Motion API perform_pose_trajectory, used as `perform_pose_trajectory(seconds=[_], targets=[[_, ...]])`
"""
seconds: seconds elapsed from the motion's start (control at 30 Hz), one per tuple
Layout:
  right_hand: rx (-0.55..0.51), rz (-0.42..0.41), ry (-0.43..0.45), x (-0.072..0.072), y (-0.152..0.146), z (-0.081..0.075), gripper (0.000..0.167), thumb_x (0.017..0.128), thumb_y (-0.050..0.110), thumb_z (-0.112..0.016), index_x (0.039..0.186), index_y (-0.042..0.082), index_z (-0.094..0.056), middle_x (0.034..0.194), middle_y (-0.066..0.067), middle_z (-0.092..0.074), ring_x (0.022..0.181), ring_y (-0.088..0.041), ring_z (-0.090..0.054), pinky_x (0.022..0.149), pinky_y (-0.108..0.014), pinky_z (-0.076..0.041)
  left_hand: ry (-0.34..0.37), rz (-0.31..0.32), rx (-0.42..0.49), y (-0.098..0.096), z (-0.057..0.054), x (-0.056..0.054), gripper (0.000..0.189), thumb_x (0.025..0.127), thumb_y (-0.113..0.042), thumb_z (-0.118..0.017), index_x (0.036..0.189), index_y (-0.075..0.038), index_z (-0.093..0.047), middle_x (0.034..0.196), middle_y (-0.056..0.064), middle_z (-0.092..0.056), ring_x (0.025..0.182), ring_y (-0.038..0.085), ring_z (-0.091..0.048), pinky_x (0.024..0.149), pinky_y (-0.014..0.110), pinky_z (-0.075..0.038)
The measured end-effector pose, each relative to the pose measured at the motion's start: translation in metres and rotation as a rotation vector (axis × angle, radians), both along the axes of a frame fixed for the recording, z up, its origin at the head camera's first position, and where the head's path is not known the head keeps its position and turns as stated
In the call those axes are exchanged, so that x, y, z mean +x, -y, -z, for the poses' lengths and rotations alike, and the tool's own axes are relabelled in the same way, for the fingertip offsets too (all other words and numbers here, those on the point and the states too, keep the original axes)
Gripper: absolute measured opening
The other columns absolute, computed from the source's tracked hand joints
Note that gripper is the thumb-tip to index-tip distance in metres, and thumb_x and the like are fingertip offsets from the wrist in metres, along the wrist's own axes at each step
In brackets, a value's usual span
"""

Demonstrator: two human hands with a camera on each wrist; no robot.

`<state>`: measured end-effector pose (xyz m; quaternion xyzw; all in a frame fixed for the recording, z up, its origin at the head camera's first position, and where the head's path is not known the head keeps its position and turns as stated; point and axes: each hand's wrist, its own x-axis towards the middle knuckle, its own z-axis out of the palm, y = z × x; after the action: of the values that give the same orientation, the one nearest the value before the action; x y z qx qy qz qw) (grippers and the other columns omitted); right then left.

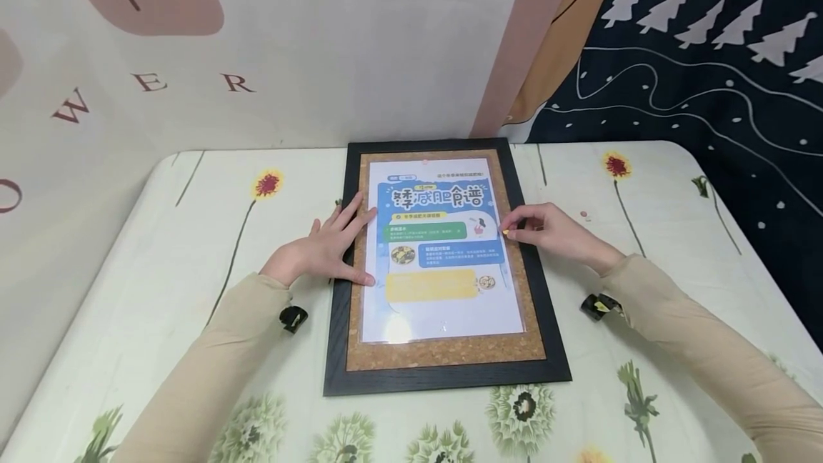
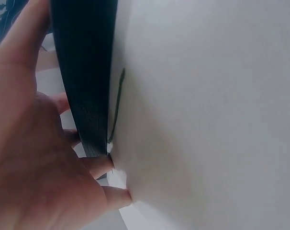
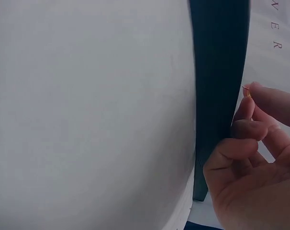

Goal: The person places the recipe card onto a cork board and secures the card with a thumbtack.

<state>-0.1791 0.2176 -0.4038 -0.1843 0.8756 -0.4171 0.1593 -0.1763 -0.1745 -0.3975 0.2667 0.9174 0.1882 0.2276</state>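
Observation:
A printed sheet (image 1: 444,320) with blue, green and yellow panels lies on a cork board (image 1: 411,357) in a black frame (image 1: 444,379). My left hand (image 1: 324,249) is spread over the left side of the frame, with fingertips and thumb on the sheet's left edge. In the left wrist view, some fingers reach past the frame bar (image 2: 85,72) to the cloth. At the sheet's right edge, my right hand (image 1: 543,227) pinches a small yellow push pin (image 1: 506,232). Its thin metal point (image 3: 245,88) shows in the right wrist view. Whether the point touches the sheet I cannot tell.
The framed board lies on a table with a flowered cloth (image 1: 212,356). Small pinkish bits (image 1: 584,215) are on the cloth to its right. Behind the table hang a pale printed curtain (image 1: 360,41) and a dark one with white trees (image 1: 701,77).

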Motion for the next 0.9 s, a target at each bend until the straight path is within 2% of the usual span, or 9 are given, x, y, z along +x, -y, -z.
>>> perform_pose_trajectory(seconds=[0.53, 0.9], targets=[[0.030, -0.060, -0.053, -0.0022, 0.0036, 0.0032, 0.012, 0.092, 0.003, -0.063, 0.102, 0.006, -0.070, 0.098, -0.005, -0.066, 0.078, -0.023, -0.051, 0.067, -0.028, -0.040, -0.015, 0.008, -0.030, -0.0016, 0.0013, -0.0033, 0.117, 0.075, -0.054, -0.078, 0.155, -0.007, -0.007, 0.158, 0.017, 0.018, 0.139, 0.052, 0.008, 0.101, 0.074, -0.001], [0.037, -0.054, -0.054, 0.0006, 0.0077, -0.0012, 0.012, 0.092, 0.002, -0.064, 0.101, 0.005, -0.072, 0.102, -0.007, -0.067, 0.075, -0.022, -0.049, 0.064, -0.028, -0.038, 0.004, 0.002, -0.014, 0.0000, 0.0028, -0.0021, 0.117, 0.075, -0.054, -0.078, 0.155, -0.007, -0.006, 0.158, 0.017, 0.020, 0.139, 0.052, 0.009, 0.100, 0.075, 0.000]])
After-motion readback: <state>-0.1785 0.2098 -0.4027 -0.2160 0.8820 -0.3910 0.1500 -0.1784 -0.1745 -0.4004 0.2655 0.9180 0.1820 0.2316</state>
